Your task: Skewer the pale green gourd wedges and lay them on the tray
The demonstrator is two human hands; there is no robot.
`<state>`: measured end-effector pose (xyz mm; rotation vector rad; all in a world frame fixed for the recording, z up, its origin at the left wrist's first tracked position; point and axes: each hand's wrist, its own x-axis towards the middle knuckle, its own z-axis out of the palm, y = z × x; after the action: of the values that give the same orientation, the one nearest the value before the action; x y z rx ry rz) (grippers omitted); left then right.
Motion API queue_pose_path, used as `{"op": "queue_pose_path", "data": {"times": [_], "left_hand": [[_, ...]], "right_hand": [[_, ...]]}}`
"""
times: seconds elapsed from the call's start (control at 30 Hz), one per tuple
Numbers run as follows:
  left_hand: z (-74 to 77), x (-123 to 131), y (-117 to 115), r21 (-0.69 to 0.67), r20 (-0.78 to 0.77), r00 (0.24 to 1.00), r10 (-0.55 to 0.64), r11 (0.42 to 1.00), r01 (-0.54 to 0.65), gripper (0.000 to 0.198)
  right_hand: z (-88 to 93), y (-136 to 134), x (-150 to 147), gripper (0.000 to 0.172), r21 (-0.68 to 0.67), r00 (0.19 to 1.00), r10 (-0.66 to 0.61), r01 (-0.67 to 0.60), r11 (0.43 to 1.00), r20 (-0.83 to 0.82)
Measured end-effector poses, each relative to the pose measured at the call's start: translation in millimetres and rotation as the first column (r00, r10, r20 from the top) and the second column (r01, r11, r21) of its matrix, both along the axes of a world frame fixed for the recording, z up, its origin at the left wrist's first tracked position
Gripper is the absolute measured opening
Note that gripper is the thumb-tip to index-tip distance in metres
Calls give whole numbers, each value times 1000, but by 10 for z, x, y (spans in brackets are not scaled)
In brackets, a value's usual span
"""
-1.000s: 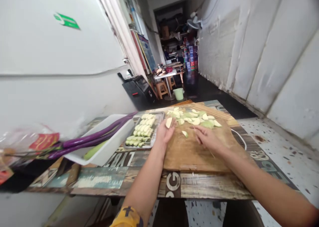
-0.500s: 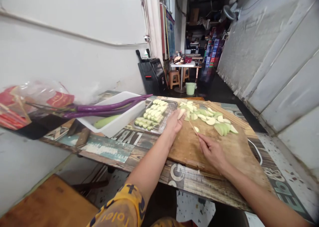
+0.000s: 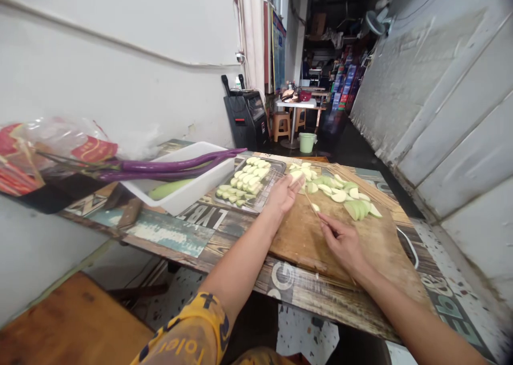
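My left hand lies at the left edge of a wooden cutting board, holding a pale vegetable slice at its fingertips. My right hand rests on the board, pinched on a thin bamboo skewer that points up toward the left hand. A small slice sits by the skewer. A heap of pale green slices lies along the board's far side. A metal tray of arranged slices sits just left of my left hand.
A white tub with long purple eggplants and a green vegetable stands left of the tray. Plastic bags lie at the far left. The table has a printed wooden top. A narrow aisle with stools, a bucket and shelves runs behind.
The view swung left and down over the second. My left hand stayed by the board's left edge with a slice. My right hand drew back toward me, holding the skewer.
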<state>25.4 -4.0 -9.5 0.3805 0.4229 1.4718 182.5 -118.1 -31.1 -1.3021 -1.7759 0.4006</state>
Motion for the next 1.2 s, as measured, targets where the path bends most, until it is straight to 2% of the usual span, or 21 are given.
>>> {"op": "queue_pose_path", "data": {"times": [0.27, 0.97, 1.2], "left_hand": [[12, 5, -10, 0, -38, 999, 2, 1000, -2, 1], [-14, 41, -28, -21, -83, 996, 13, 1000, -15, 9], [-4, 48, -28, -44, -80, 996, 32, 998, -36, 9]], "right_hand": [[-7, 8, 1, 33, -18, 999, -6, 5, 1000, -33], [-3, 17, -6, 33, -91, 997, -21, 14, 996, -69], [-41, 27, 9, 33, -64, 999, 6, -9, 998, -50]]}}
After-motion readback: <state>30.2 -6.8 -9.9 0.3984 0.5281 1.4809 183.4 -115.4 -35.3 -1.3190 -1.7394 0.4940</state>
